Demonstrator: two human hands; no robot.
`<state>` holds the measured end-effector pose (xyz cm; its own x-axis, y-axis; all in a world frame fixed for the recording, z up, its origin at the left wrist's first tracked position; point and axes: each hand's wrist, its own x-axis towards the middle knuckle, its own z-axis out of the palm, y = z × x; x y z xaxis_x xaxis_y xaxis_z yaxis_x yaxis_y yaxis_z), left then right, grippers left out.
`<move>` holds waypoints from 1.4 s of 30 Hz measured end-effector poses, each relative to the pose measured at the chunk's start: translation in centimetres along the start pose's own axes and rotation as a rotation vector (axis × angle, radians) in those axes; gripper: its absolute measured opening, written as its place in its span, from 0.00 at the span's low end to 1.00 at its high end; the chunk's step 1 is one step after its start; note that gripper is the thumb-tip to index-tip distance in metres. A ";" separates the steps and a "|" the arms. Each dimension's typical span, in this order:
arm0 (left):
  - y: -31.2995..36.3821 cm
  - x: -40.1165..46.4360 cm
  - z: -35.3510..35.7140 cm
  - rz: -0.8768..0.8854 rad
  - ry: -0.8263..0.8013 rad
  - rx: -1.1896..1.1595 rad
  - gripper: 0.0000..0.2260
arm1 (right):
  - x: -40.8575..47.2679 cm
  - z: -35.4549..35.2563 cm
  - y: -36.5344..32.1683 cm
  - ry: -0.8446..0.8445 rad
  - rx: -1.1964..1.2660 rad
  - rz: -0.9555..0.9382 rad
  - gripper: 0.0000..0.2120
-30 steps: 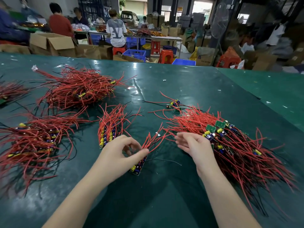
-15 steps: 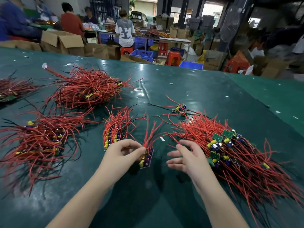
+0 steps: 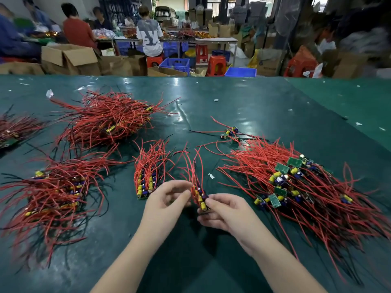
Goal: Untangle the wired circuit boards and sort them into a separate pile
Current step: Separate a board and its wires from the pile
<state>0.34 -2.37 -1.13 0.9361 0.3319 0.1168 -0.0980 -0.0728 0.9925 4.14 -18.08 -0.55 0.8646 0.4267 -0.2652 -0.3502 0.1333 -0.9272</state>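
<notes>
Both hands, left (image 3: 169, 199) and right (image 3: 222, 210), pinch small board bundle (image 3: 200, 197) at lower centre, above counter (image 3: 243, 106). Step: aligning freed boards. Next: lay bundle beside sorted pile (image 3: 147, 178).

Left hand (image 3: 167, 199) and right hand (image 3: 224, 210) pinch wired board cluster (image 3: 200, 198); tangled pile (image 3: 302, 187) right, sorted stack (image 3: 147, 178) left, on green bench (image 3: 243, 106).

Tangled pile (image 3: 306, 187) right, sorted piles (image 3: 146, 174) left (table (image 3: 243, 106) beneath)
</notes>
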 end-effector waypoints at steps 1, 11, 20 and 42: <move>-0.1 0.2 -0.1 -0.003 0.071 0.007 0.07 | 0.0 -0.1 0.0 -0.002 0.035 -0.010 0.04; 0.1 0.1 -0.2 -0.197 -0.049 -0.343 0.17 | -0.2 -0.2 0.0 -0.158 0.071 -0.129 0.13; 0.9 0.0 -0.1 -0.201 -0.057 -0.445 0.04 | -0.3 -0.3 -0.3 -0.160 0.022 -0.086 0.08; 1.3 0.6 -0.8 -0.410 -0.116 -0.461 0.03 | -0.9 -0.5 -1.4 -0.250 -0.119 -0.139 0.06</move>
<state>0.46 -1.53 0.27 0.9565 0.1408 -0.2554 0.1651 0.4606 0.8721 4.03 -19.09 0.81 0.7806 0.6206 -0.0742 -0.1775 0.1063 -0.9784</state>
